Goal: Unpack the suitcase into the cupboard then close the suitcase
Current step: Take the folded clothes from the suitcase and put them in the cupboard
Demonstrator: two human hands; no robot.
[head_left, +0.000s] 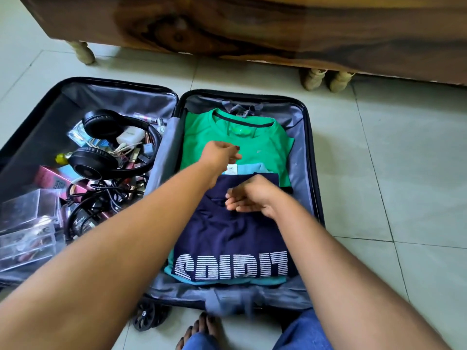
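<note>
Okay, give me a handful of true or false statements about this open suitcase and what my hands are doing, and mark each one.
1. The suitcase lies open on the floor. True.
2. The navy shirt lies under the green shirt. False: the navy one overlaps the green one from above.
3. The black headphones sit in the left half. True.
4. The right hand is lifting the headphones. False: it hovers over the navy shirt, holding nothing.
5. The left hand reaches over the green shirt. True.
</note>
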